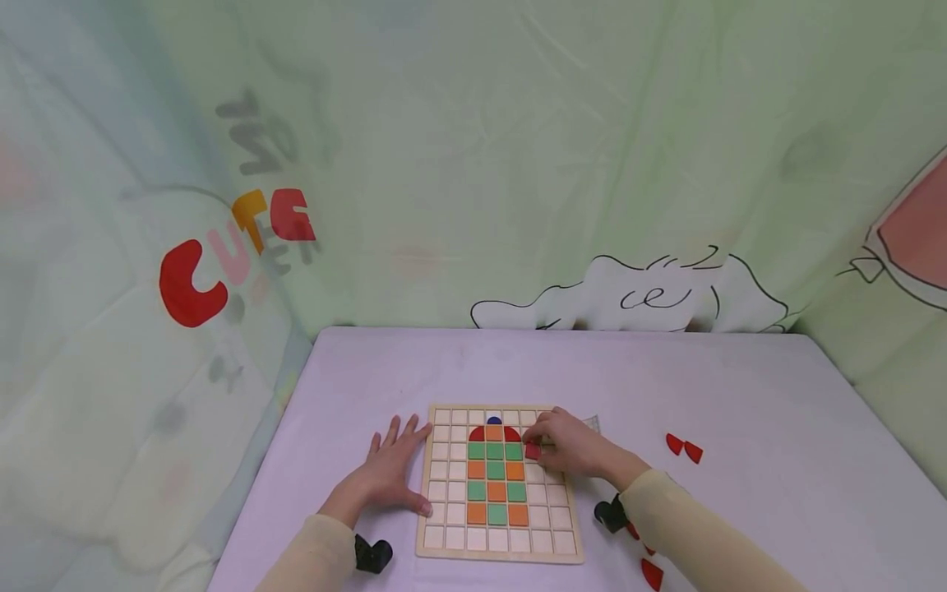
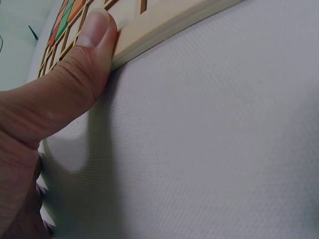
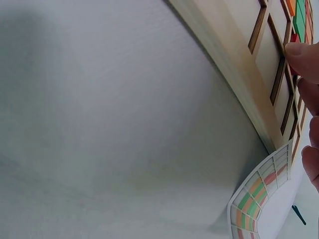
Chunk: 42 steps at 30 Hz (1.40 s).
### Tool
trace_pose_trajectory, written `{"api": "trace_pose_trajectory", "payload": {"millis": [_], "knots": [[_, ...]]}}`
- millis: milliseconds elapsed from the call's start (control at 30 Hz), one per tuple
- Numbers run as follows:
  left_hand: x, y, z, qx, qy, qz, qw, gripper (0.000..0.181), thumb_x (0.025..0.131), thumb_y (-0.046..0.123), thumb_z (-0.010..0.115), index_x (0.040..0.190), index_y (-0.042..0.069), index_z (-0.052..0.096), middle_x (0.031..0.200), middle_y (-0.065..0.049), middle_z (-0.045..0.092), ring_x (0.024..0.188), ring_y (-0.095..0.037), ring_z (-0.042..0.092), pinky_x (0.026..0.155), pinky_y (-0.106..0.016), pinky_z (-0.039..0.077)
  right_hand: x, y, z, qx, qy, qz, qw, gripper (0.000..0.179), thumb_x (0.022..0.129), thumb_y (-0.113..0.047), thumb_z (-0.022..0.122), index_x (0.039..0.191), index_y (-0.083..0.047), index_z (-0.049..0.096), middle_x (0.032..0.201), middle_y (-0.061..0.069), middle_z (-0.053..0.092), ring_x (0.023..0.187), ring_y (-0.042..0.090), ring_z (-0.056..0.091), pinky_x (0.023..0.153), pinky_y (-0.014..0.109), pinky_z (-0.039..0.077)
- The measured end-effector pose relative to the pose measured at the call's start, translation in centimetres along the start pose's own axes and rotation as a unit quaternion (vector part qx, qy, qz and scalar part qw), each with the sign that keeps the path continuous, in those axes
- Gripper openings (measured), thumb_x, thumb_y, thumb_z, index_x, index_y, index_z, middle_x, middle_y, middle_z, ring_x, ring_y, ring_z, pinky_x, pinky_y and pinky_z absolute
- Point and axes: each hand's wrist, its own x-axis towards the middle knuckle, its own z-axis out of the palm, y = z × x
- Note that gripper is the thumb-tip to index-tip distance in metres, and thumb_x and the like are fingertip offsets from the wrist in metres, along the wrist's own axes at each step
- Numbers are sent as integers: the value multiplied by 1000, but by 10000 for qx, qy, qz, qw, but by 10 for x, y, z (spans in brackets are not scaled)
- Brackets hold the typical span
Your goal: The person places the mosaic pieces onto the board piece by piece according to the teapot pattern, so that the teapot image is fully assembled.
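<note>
A wooden grid board (image 1: 500,556) lies on the table, with green tiles (image 1: 495,450) and orange tiles (image 1: 496,491) in its middle columns. Above these sit red curved pieces (image 1: 477,433) and a small blue piece (image 1: 494,420). At the board's left edge my left hand (image 1: 390,471) rests with fingers spread, its thumb (image 2: 94,32) touching the frame. My right hand (image 1: 573,444) pinches a red tile (image 1: 532,451) over the board's right part, just beside the green row. In the right wrist view, the fingertips partly hide that red tile (image 3: 294,67).
A printed pattern card (image 3: 251,199) lies by the board's far right edge, mostly behind the right hand in the head view. Red quarter-round pieces (image 1: 693,451) lie to the right, and another red piece (image 1: 652,574) lies near the right sleeve. A curtain (image 1: 444,164) hangs behind the table.
</note>
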Motion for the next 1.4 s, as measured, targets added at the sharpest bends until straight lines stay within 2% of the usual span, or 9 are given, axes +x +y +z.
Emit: {"api": "trace_pose_trajectory", "payload": {"millis": [167,400,900,1133,1400], "knots": [[0,0,1,9,-6,-34,10000,125,60,44,98,161,13,32,171,-18,19,159,-44,3,126,-69,3,-1,3,1,-117,158,-13,9998,23,86,-9,80,109,-7,78,101,1,71,96,16,53,81,33,53],[1,-1,0,-10,-53,-65,10000,126,59,45,98,161,14,31,172,-16,18,160,-42,2,126,-68,2,-3,3,1,-433,376,89,9983,10,87,-12,80,97,-11,80,95,-1,71,92,15,52,77,30,52],[1,0,0,-52,-37,-19,10000,126,59,45,98,161,13,31,171,-17,18,159,-44,2,125,-69,2,-9,3,4,-440,558,-82,9974,12,90,-5,74,99,-11,80,96,-2,71,93,15,53,79,32,52],[0,0,-1,-6,-81,-33,10000,125,60,44,98,161,14,31,172,-17,17,159,-43,1,125,-69,1,-31,10,-2,1,804,494,9955,14,91,-8,75,103,-14,79,98,-6,70,98,14,57,88,37,58],[-1,1,-1,-4,-36,-23,10000,126,60,44,98,161,13,31,171,-17,18,159,-43,2,126,-68,2,-70,27,-15,376,873,541,9940,17,91,-7,74,107,-13,77,95,-9,67,85,5,55,77,25,58]]}}
